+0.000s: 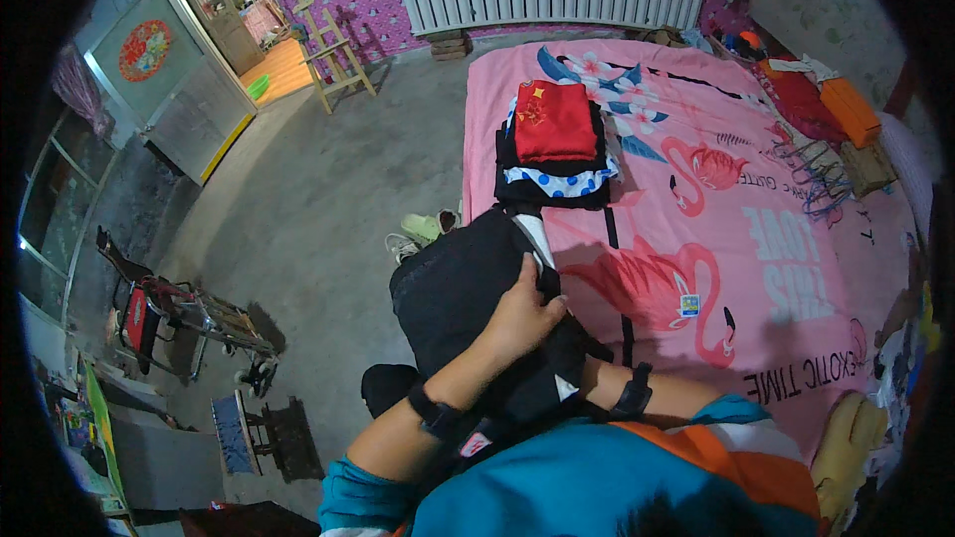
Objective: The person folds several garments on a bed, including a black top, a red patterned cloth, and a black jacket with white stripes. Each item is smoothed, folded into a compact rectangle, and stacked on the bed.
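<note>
A black garment [462,291] with white patches lies bunched across my lap, at the bed's edge. My left hand [522,317] is on its upper side and grips the cloth, the index finger near a white strip and the thumb to the right. My right forearm reaches in from the right, and the hand itself is hidden behind the black cloth. Just beyond the garment, a stack of folded clothes rests on the bed. A red folded garment [556,121] tops it, with a white cloth with blue dots [559,183] and black pieces below.
The pink bed cover [746,261] has flamingo prints. Shoes [421,227] stand on the floor beside the bed. Wire hangers [821,171] and an orange box [850,112] lie at the far right. A folding cart [201,313], a small stool [237,432] and a wooden easel [334,60] stand left.
</note>
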The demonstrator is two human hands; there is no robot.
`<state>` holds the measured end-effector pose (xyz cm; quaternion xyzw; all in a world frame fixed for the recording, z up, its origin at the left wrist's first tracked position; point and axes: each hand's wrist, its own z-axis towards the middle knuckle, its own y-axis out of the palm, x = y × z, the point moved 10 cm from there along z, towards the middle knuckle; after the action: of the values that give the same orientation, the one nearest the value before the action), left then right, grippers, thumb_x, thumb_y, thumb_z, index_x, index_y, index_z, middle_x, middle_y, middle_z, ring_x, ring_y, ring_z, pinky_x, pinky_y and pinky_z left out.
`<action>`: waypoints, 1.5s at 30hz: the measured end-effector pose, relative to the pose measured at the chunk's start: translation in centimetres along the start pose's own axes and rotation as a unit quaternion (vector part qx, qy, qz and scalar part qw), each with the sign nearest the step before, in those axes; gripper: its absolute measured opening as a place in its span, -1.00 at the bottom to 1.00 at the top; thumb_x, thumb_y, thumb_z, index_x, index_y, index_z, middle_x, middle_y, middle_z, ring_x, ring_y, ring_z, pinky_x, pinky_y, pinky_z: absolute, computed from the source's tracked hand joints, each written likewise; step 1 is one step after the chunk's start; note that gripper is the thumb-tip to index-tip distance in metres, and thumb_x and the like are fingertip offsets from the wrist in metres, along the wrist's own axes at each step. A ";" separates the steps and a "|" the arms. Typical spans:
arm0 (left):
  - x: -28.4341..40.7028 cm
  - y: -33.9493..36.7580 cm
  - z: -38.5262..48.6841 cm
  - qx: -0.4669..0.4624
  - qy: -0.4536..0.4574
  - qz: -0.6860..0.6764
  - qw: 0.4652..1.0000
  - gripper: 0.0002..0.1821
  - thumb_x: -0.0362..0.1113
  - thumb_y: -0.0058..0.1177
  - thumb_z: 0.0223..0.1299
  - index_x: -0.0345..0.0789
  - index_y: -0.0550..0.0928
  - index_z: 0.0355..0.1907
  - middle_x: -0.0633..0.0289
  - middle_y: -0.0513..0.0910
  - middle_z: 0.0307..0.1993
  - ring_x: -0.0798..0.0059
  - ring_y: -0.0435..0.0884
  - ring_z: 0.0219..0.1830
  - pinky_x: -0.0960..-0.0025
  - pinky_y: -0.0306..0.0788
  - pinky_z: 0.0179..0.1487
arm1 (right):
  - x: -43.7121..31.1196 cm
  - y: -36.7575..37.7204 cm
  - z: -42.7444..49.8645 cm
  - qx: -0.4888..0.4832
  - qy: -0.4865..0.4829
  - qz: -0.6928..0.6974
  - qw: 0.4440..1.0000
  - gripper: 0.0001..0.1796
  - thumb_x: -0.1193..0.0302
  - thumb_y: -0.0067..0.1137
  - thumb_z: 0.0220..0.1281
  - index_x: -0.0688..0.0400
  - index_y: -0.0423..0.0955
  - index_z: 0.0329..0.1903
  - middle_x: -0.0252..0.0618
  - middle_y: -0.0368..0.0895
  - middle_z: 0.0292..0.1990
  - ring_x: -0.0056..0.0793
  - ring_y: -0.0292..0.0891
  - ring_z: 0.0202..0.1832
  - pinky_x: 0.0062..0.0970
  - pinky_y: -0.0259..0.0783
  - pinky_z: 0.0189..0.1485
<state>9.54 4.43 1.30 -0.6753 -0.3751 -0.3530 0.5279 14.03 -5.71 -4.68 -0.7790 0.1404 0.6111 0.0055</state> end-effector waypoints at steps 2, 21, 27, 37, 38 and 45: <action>-1.6 1.8 1.9 -0.003 -0.005 0.003 1.000 -0.07 -0.23 0.15 0.11 -0.55 -0.10 0.35 0.03 0.60 -0.46 0.42 0.57 -0.49 0.44 0.42 -0.41 | 1.7 -0.2 -1.4 0.002 0.032 0.073 0.997 -0.63 0.36 -0.16 0.34 0.27 0.33 0.12 0.03 0.37 0.16 -0.16 0.28 0.22 -0.22 0.18 0.30; 1.0 9.6 -4.1 -0.062 0.309 0.244 0.917 -0.37 -0.18 0.00 0.13 -0.47 0.26 0.21 -0.13 0.40 0.13 0.02 0.37 0.19 0.19 0.21 0.28 | -4.6 -17.2 -5.9 0.389 -0.081 -0.052 0.916 -0.73 0.46 -0.09 0.32 0.24 0.42 0.03 -0.09 0.53 -0.03 -0.33 0.49 -0.01 -0.41 0.36 0.12; -0.8 11.2 -5.4 -0.230 0.236 0.317 0.889 -0.29 -0.12 0.05 0.13 -0.47 0.20 0.25 -0.14 0.28 0.24 0.00 0.22 0.31 0.17 0.07 0.37 | -7.5 -3.8 6.7 0.057 -0.094 -0.592 0.799 -0.42 0.10 -0.02 0.28 -0.24 0.16 0.35 -0.09 -0.06 0.41 0.00 -0.23 0.45 0.10 -0.33 0.39; 1.1 2.2 -4.2 -0.222 0.277 0.085 0.931 -0.75 -0.31 -0.01 0.14 -0.30 0.62 -0.15 0.02 0.65 -0.29 0.17 0.61 -0.22 0.20 0.45 -0.11 | -2.0 -11.5 6.6 0.174 -0.039 -0.520 0.835 -0.33 0.07 -0.12 0.32 -0.16 -0.05 0.42 -0.03 -0.13 0.42 0.03 -0.26 0.45 0.02 -0.32 0.41; -0.3 -0.4 -2.5 -0.122 0.226 0.174 0.951 -0.80 -0.32 0.01 0.08 -0.31 0.63 -0.25 -0.01 0.63 -0.33 0.10 0.59 -0.22 0.19 0.45 -0.12 | -1.5 -11.3 6.6 0.175 -0.043 -0.530 0.829 -0.34 0.08 -0.13 0.32 -0.14 -0.05 0.42 -0.03 -0.13 0.42 0.03 -0.26 0.44 0.02 -0.32 0.41; -6.1 -4.2 -1.2 0.125 0.162 0.344 0.916 -0.40 0.09 -0.23 0.28 -0.29 0.39 0.21 0.06 0.36 0.24 0.15 0.24 0.32 0.03 -0.09 0.39 | 1.2 -11.0 6.2 0.210 -0.066 -0.488 0.844 -0.36 0.26 -0.10 0.30 0.16 0.00 0.38 -0.06 -0.13 0.42 -0.10 -0.28 0.47 -0.08 -0.33 0.43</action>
<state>2.85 3.16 -1.90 -0.6249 -0.0700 -0.2044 0.7502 10.84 5.72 -9.18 -0.6851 -0.1339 0.5349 0.4760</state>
